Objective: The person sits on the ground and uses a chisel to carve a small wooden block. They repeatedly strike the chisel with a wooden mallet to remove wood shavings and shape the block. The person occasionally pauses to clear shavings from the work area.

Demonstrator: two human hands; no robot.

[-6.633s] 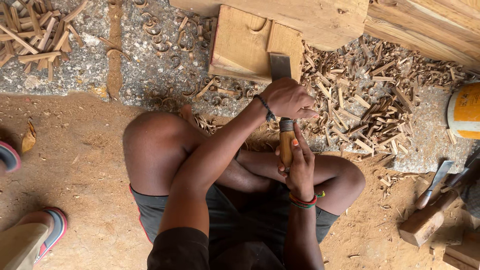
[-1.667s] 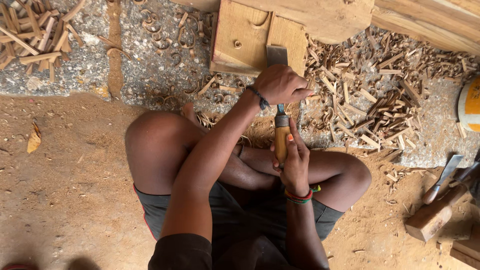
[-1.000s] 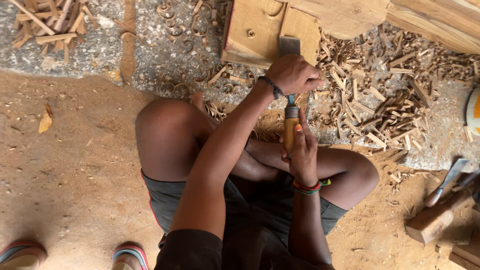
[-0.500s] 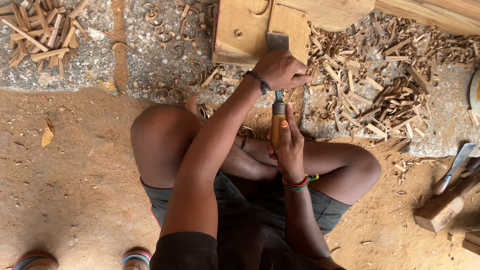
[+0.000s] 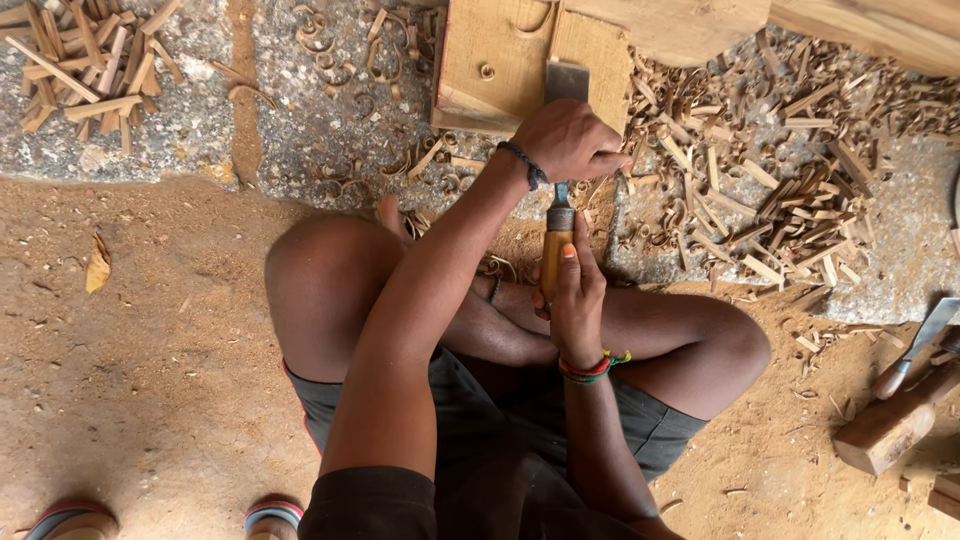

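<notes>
both hands (image 5: pixel 572 140) grip a chisel (image 5: pixel 556 235) against a wooden block (image 5: pixel 495 60).

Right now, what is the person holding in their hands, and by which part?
A chisel: the right hand grips its wooden handle, and the left hand wraps the metal shank just behind the blade, which rests on the wooden block.

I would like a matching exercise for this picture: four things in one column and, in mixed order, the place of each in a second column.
Things:
1. left hand
2. right hand
3. dry leaf
4. pile of wood sticks

Places:
a. top left, on the stone
b. around the chisel's wooden handle
c. over the chisel's metal blade
d. on the dirt, far left

Pairs: 1-c, 2-b, 3-d, 4-a
</notes>
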